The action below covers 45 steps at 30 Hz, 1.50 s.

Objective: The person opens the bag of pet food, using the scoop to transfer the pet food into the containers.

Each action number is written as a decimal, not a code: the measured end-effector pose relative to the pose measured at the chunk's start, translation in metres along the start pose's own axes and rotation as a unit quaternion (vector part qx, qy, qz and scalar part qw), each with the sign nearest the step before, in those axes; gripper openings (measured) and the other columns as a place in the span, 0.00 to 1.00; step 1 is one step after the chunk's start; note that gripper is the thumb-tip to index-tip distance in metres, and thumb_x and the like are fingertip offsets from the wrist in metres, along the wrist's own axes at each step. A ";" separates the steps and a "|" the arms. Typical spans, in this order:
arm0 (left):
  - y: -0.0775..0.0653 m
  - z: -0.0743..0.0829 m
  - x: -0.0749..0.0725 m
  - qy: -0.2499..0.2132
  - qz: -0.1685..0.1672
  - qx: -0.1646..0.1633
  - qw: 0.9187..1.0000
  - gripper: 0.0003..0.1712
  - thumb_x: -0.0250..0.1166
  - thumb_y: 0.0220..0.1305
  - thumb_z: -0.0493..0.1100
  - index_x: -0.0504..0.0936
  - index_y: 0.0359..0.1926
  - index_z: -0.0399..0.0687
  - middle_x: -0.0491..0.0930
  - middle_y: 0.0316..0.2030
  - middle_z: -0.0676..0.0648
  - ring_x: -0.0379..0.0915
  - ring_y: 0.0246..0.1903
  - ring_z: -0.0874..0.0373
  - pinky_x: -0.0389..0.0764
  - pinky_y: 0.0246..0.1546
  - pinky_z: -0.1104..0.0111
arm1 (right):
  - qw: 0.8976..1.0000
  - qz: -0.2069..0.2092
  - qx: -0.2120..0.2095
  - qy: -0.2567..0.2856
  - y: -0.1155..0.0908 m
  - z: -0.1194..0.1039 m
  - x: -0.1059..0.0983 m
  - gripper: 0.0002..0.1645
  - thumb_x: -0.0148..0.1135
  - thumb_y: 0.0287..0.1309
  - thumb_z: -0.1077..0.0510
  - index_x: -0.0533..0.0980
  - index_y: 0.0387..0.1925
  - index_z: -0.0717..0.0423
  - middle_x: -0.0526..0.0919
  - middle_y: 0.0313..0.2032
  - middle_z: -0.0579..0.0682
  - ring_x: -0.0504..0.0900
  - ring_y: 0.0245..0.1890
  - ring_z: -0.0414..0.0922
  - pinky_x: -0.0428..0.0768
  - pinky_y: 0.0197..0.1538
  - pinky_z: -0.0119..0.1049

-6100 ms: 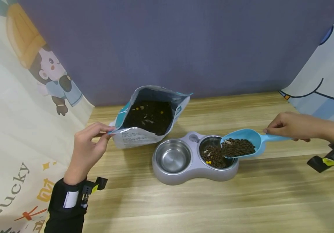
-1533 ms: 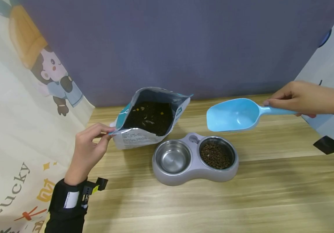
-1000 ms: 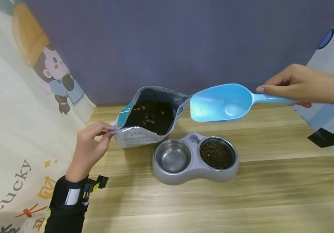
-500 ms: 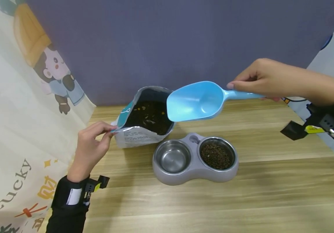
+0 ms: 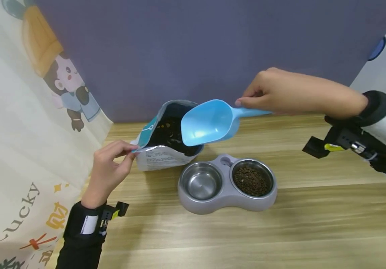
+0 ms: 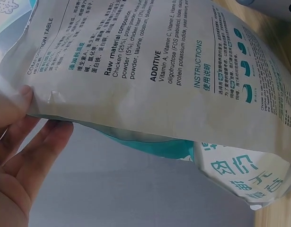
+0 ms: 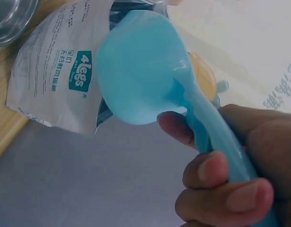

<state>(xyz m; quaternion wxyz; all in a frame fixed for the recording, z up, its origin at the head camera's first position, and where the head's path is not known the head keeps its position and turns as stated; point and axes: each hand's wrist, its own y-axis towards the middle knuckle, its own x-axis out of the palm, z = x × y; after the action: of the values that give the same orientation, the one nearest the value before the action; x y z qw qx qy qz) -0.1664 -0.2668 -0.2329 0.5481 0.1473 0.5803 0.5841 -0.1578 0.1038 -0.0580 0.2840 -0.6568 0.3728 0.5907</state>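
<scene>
My left hand (image 5: pixel 110 170) pinches the left edge of an open pet food bag (image 5: pixel 161 157), which stands near the back wall with dark kibble inside. In the left wrist view, thumb and fingers grip the printed bag (image 6: pixel 121 80) at its rim. My right hand (image 5: pixel 270 93) grips the handle of a light blue scoop (image 5: pixel 210 121). The scoop is empty, and its front lip hangs over the right part of the bag's mouth. In the right wrist view, fingers curl round the handle of the scoop (image 7: pixel 140 66), whose underside shows.
A grey double pet bowl (image 5: pixel 226 198) stands on the wooden table (image 5: pixel 247 239) in front of the bag. Its left steel bowl (image 5: pixel 202 181) is empty; the right one holds kibble (image 5: pixel 251 181). A dark wall (image 5: pixel 213 45) rises behind, and a printed cloth (image 5: pixel 18 142) hangs at the left.
The scoop, earlier full of kibble over the right bowl, is now empty. My right hand has lifted it and moved it left to the bag's mouth. My left hand keeps its pinch.
</scene>
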 end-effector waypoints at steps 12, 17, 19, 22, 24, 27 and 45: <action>0.002 0.001 0.001 0.012 0.003 -0.004 1.000 0.15 0.64 0.43 0.15 0.83 0.29 0.34 0.83 0.28 0.44 0.79 0.27 0.53 0.76 0.37 0.83 | 0.993 0.001 0.003 -0.116 0.023 -0.045 -0.002 0.18 0.52 0.68 0.48 0.85 0.28 0.46 0.73 0.17 0.43 0.65 0.15 0.41 0.59 0.19 0.32; 0.001 0.002 0.002 0.017 0.009 -0.008 1.000 0.15 0.64 0.43 0.14 0.82 0.28 0.34 0.83 0.28 0.44 0.79 0.27 0.53 0.76 0.36 0.83 | 0.984 -0.004 -0.001 -0.176 0.036 -0.063 -0.001 0.26 0.51 0.68 0.49 0.70 0.11 0.47 0.61 0.12 0.43 0.57 0.15 0.40 0.55 0.19 0.31; 0.001 0.002 0.001 0.018 0.008 -0.008 1.000 0.15 0.64 0.43 0.14 0.82 0.28 0.34 0.83 0.28 0.44 0.79 0.27 0.53 0.76 0.36 0.83 | 0.979 -0.003 -0.004 -0.202 0.040 -0.069 0.001 0.27 0.51 0.67 0.51 0.64 0.10 0.49 0.58 0.12 0.43 0.56 0.15 0.40 0.55 0.19 0.32; 0.002 0.002 0.001 0.019 0.006 -0.006 1.000 0.15 0.64 0.44 0.14 0.82 0.28 0.34 0.83 0.28 0.43 0.79 0.27 0.53 0.76 0.36 0.83 | 0.972 -0.010 0.004 -0.234 0.046 -0.077 0.005 0.25 0.49 0.67 0.52 0.64 0.13 0.51 0.58 0.13 0.44 0.58 0.15 0.41 0.56 0.19 0.32; 0.002 0.002 0.001 0.022 0.004 -0.006 1.000 0.15 0.64 0.44 0.14 0.82 0.28 0.34 0.83 0.28 0.43 0.79 0.27 0.53 0.76 0.36 0.83 | 0.968 -0.015 0.008 -0.250 0.050 -0.081 0.008 0.21 0.49 0.67 0.53 0.67 0.16 0.53 0.59 0.15 0.45 0.60 0.16 0.42 0.57 0.18 0.32; 0.002 0.002 0.001 0.024 0.006 -0.004 1.000 0.15 0.63 0.44 0.14 0.82 0.28 0.34 0.83 0.28 0.43 0.78 0.27 0.53 0.76 0.36 0.83 | 0.963 -0.023 0.016 -0.267 0.058 -0.087 0.015 0.17 0.50 0.66 0.54 0.71 0.22 0.55 0.61 0.16 0.46 0.62 0.16 0.42 0.58 0.18 0.32; 0.001 0.000 0.007 0.030 -0.002 0.004 1.000 0.14 0.64 0.43 0.15 0.81 0.27 0.33 0.82 0.27 0.42 0.79 0.26 0.54 0.77 0.35 0.82 | 0.930 0.003 -0.024 -0.367 0.086 -0.087 0.061 0.15 0.50 0.61 0.65 0.73 0.19 0.53 0.64 0.14 0.46 0.57 0.15 0.40 0.62 0.17 0.32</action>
<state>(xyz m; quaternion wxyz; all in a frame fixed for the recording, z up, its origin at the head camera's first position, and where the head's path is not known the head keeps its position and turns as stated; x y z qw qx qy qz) -0.1698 -0.2607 -0.2351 0.5311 0.1306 0.5990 0.5848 -0.1780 -0.0246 -0.0998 0.3835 -0.3996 0.2299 0.8002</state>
